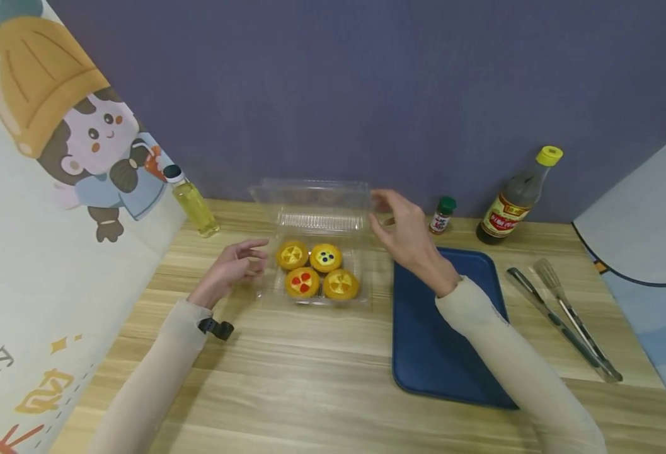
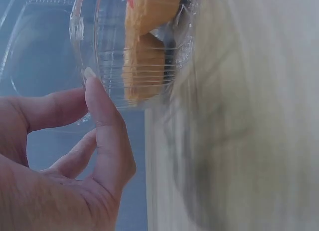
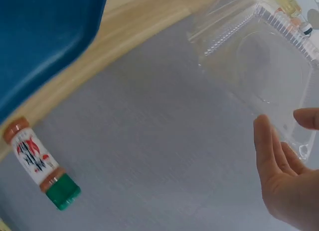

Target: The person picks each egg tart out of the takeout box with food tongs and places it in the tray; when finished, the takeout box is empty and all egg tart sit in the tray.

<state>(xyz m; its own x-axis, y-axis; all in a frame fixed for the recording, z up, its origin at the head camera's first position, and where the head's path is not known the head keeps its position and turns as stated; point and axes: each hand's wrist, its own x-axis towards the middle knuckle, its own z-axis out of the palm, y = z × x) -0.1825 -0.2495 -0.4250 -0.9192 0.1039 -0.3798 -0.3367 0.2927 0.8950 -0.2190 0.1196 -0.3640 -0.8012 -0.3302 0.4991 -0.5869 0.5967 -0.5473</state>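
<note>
A clear plastic clamshell container [image 1: 363, 296] stands on the table with its lid [image 1: 321, 195] raised at the back. Inside sit several toy-like egg tarts [image 1: 341, 284], with yellow, red or blue-dotted tops. My left hand [image 1: 230, 268] is at the container's left side; in the left wrist view its thumb and a finger [image 2: 92, 99] pinch the rim. At the lid's right edge is my right hand [image 1: 406, 233], its thumb and fingers apart. The right wrist view shows those fingers [image 3: 264, 141] beside the lid's corner, with no clear grip on it.
A blue tray [image 1: 446, 353] lies under my right forearm. Tongs [image 1: 559, 325] and a spatula-ended utensil [image 1: 576, 321] are farther right. A green-capped spice jar [image 1: 442, 215], a soy-sauce-like bottle [image 1: 505, 205] and an oil bottle [image 1: 195, 205] stand by the back wall.
</note>
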